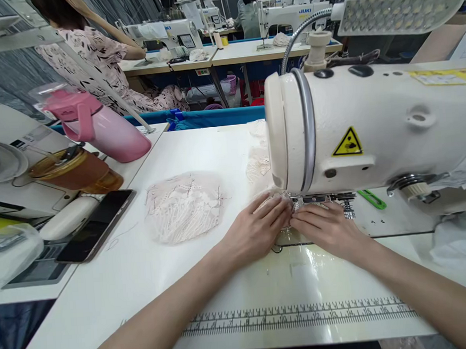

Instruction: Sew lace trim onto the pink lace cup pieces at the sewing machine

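Currently, the left hand (260,223) and right hand (329,229) are reaching in from opposite sides, palms down, fingers converging beneath the sewing machine (384,116); pale fabric (258,164) is lying at the left fingertips on the desk (199,150), though whether either is pinching anything, I cannot tell.

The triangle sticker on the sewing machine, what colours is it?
The triangle sticker is yellow with a black border and picture, best seen in the head view.

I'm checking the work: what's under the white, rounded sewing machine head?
The left hand and right hand nearly meet at pale, sheer lace fabric; what lies directly beneath them is covered.
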Action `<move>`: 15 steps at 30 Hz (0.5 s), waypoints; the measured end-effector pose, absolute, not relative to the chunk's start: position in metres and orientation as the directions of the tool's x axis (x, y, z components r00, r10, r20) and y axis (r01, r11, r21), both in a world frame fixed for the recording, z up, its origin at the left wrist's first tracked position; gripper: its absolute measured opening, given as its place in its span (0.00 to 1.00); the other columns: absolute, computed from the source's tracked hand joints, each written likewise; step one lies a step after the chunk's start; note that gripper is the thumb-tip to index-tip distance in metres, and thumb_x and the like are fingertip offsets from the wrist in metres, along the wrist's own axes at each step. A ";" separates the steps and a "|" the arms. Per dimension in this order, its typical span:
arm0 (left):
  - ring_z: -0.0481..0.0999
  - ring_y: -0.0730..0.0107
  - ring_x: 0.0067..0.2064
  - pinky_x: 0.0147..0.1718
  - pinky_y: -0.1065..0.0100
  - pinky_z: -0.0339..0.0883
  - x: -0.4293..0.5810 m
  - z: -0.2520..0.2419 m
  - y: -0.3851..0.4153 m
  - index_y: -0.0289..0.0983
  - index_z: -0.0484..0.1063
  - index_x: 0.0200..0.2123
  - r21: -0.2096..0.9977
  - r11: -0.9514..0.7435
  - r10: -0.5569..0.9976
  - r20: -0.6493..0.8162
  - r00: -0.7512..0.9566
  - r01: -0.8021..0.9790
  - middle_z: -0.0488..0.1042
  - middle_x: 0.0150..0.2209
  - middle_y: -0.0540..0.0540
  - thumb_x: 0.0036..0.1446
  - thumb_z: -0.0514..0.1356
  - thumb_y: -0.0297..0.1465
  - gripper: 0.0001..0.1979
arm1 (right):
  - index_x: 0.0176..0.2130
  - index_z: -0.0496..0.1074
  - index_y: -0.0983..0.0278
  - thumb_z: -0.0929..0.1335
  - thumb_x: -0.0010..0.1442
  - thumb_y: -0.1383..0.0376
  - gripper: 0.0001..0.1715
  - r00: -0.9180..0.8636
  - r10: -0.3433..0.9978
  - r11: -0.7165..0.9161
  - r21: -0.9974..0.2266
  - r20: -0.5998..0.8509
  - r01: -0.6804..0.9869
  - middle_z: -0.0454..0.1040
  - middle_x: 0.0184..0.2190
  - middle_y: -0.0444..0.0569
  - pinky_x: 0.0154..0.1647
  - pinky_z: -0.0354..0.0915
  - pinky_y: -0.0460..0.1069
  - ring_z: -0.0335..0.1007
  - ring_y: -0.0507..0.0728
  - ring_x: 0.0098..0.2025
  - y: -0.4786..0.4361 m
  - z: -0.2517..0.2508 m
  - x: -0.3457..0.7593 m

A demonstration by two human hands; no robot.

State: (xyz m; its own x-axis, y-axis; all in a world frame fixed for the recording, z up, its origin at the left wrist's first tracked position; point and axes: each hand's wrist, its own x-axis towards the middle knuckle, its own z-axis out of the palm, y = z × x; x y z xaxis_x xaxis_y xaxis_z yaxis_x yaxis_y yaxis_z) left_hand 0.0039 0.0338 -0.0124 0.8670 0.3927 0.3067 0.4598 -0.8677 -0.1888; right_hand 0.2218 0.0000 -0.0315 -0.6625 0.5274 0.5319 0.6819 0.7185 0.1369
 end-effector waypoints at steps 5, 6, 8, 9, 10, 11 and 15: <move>0.66 0.60 0.60 0.60 0.58 0.60 0.005 -0.018 0.033 0.28 0.66 0.57 -0.115 -0.892 0.389 0.293 0.873 0.436 0.67 0.58 0.41 0.63 0.48 0.26 0.20 | 0.41 0.71 0.65 0.62 0.59 0.78 0.15 -0.646 0.536 0.709 0.125 0.544 0.694 0.78 0.40 0.44 0.43 0.61 0.49 0.71 0.52 0.44 0.000 -0.032 0.221; 0.66 0.60 0.60 0.60 0.58 0.60 0.005 -0.018 0.033 0.28 0.66 0.56 -0.111 -0.891 0.395 0.287 0.873 0.439 0.68 0.58 0.41 0.63 0.48 0.26 0.20 | 0.42 0.71 0.65 0.62 0.59 0.78 0.15 -0.648 0.535 0.711 0.125 0.542 0.692 0.78 0.40 0.44 0.43 0.61 0.49 0.71 0.52 0.44 -0.001 -0.032 0.221; 0.66 0.61 0.60 0.60 0.58 0.60 0.004 -0.018 0.034 0.29 0.67 0.56 -0.112 -0.886 0.405 0.283 0.869 0.450 0.68 0.57 0.41 0.64 0.47 0.26 0.20 | 0.41 0.72 0.65 0.62 0.60 0.78 0.15 -0.649 0.537 0.708 0.130 0.539 0.694 0.78 0.40 0.45 0.43 0.61 0.49 0.71 0.52 0.44 -0.001 -0.031 0.220; 0.67 0.61 0.60 0.60 0.58 0.60 0.004 -0.018 0.034 0.29 0.67 0.56 -0.114 -0.883 0.409 0.287 0.866 0.455 0.68 0.57 0.41 0.64 0.47 0.27 0.20 | 0.41 0.72 0.65 0.61 0.60 0.78 0.15 -0.649 0.537 0.706 0.133 0.538 0.695 0.78 0.40 0.45 0.43 0.61 0.49 0.71 0.52 0.44 -0.001 -0.031 0.220; 0.67 0.61 0.59 0.60 0.58 0.61 0.004 -0.018 0.034 0.29 0.67 0.56 -0.114 -0.881 0.414 0.287 0.864 0.460 0.69 0.57 0.41 0.65 0.46 0.27 0.20 | 0.41 0.72 0.64 0.61 0.60 0.78 0.15 -0.650 0.538 0.705 0.136 0.537 0.696 0.78 0.40 0.45 0.43 0.61 0.49 0.71 0.52 0.44 -0.001 -0.031 0.220; 0.67 0.60 0.59 0.59 0.58 0.61 0.004 -0.017 0.034 0.30 0.67 0.56 -0.112 -0.878 0.420 0.287 0.861 0.465 0.69 0.56 0.41 0.65 0.46 0.27 0.20 | 0.40 0.72 0.64 0.61 0.60 0.78 0.15 -0.650 0.537 0.705 0.137 0.538 0.696 0.78 0.40 0.46 0.43 0.61 0.49 0.71 0.52 0.44 -0.001 -0.032 0.220; 0.67 0.60 0.59 0.59 0.57 0.62 0.006 -0.018 0.032 0.30 0.67 0.56 -0.111 -0.863 0.449 0.279 0.849 0.493 0.70 0.55 0.41 0.65 0.46 0.27 0.20 | 0.41 0.72 0.65 0.62 0.59 0.78 0.15 -0.648 0.541 0.708 0.124 0.536 0.695 0.77 0.41 0.46 0.43 0.61 0.50 0.70 0.54 0.46 -0.001 -0.034 0.220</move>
State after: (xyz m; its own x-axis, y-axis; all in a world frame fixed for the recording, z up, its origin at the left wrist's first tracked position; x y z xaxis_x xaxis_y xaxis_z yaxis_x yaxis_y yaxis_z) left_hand 0.0065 0.0318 -0.0176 0.8487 0.4493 0.2790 0.4933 -0.8627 -0.1111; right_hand 0.2204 -0.0006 -0.0339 -0.6475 0.5414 0.5362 0.6950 0.7082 0.1243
